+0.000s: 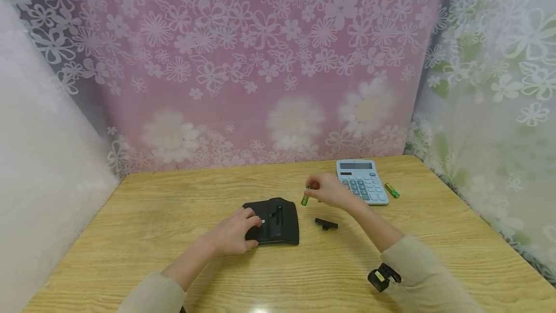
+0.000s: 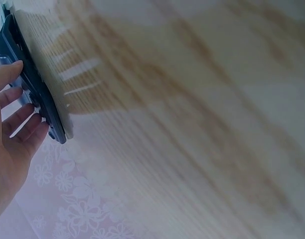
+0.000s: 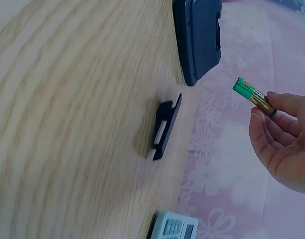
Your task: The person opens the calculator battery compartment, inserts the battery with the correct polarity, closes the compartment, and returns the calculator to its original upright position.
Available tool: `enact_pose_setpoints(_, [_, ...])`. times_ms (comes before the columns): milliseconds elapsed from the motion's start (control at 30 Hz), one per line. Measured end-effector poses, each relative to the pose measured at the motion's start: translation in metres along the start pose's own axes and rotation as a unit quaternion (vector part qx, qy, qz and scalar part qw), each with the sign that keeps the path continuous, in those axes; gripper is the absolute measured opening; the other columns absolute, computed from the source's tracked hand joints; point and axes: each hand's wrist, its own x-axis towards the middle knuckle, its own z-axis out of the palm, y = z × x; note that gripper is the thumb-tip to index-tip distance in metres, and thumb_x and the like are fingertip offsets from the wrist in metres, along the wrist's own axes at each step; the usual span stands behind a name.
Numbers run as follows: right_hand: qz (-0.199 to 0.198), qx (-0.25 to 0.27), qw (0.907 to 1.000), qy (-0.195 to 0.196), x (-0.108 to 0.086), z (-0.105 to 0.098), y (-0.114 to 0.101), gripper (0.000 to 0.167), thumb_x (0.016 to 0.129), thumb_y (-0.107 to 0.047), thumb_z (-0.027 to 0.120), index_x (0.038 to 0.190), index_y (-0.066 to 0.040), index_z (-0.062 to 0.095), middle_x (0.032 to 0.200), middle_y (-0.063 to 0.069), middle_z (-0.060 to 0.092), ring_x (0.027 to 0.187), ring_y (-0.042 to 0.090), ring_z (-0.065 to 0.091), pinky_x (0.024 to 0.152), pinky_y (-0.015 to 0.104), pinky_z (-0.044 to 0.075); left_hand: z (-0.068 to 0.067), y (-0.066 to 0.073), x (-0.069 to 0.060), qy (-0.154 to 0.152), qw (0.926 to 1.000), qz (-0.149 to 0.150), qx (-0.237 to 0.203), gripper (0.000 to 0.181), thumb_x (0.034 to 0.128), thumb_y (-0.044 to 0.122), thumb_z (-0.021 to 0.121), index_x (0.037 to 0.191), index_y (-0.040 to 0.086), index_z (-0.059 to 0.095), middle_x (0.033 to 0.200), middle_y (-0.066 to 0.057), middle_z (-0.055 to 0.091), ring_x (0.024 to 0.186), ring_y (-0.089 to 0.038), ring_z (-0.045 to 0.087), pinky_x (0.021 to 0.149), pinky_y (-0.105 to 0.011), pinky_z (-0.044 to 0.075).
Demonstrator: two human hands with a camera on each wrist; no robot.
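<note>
1. The black device (image 1: 284, 230) lies near the middle of the table (image 1: 165, 211), between the two hands, its open battery slot facing up.
2. The left hand (image 1: 234, 232), reaching in from the table's near edge, rests relaxed fingers on the device's left side.
3. The right hand (image 1: 327, 190) is raised over the table right of the device, thumb and fingers pinching a green battery (image 3: 254, 97).
4. Below that hand lies a black cover (image 1: 326, 224).
5. Toward the table's far right corner are a blue calculator (image 1: 364, 182) and, just beside it, a second green battery (image 1: 392, 190).
</note>
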Motion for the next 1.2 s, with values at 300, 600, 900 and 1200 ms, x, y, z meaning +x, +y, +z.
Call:
enact_pose_setpoints(300, [-0.018, 0.011, 0.9993, -0.030, 0.008, 0.015, -0.020, 0.011, 0.090, -0.013, 0.060, 0.095, -0.004, 0.062, 0.075, 0.001, 0.059, 0.066, 0.023, 0.060, 0.054, 0.026, 0.047, -0.001, 0.001, 0.000, 0.000, 0.9999, 0.006, 0.014, 0.033, 0.0853, 0.027, 0.067, 0.113, 0.012, 0.058, 0.107, 0.000, 0.047, 0.093, -0.014, 0.044, 0.080, -0.031, 0.044])
enact_pose_setpoints(600, [-0.045, 0.029, 0.9976, -0.044, 0.015, 0.032, -0.030, 0.012, 0.089, -0.010, 0.061, 0.096, -0.002, 0.064, 0.076, 0.002, 0.062, 0.062, 0.022, 0.060, 0.054, 0.025, 0.047, -0.001, 0.001, 0.000, -0.004, 0.9999, -0.003, 0.013, 0.033, 0.0852, 0.028, 0.067, 0.113, 0.013, 0.058, 0.107, 0.000, 0.047, 0.094, -0.015, 0.044, 0.081, -0.032, 0.044])
enact_pose_setpoints(900, [-0.026, 0.043, 0.9975, -0.050, 0.020, 0.046, -0.032, 0.009, 0.087, -0.007, 0.063, 0.095, -0.002, 0.060, 0.073, 0.002, 0.061, 0.056, 0.015, 0.057, 0.051, 0.024, 0.047, -0.001, 0.002, 0.000, -0.008, 0.9999, -0.009, 0.012, 0.034, 0.0850, 0.029, 0.067, 0.114, 0.014, 0.058, 0.107, 0.001, 0.047, 0.095, -0.014, 0.044, 0.080, -0.031, 0.044])
enact_pose_setpoints(1200, [-0.007, 0.040, 0.9977, -0.054, 0.023, 0.051, -0.033, 0.007, 0.086, -0.009, 0.065, 0.086, -0.005, 0.060, 0.072, 0.002, 0.060, 0.055, 0.012, 0.055, 0.050, 0.025, 0.048, -0.002, 0.003, 0.000, -0.003, 0.9999, -0.008, 0.011, 0.033, 0.0846, 0.030, 0.068, 0.112, 0.013, 0.059, 0.107, 0.000, 0.048, 0.095, -0.015, 0.046, 0.080, -0.030, 0.045])
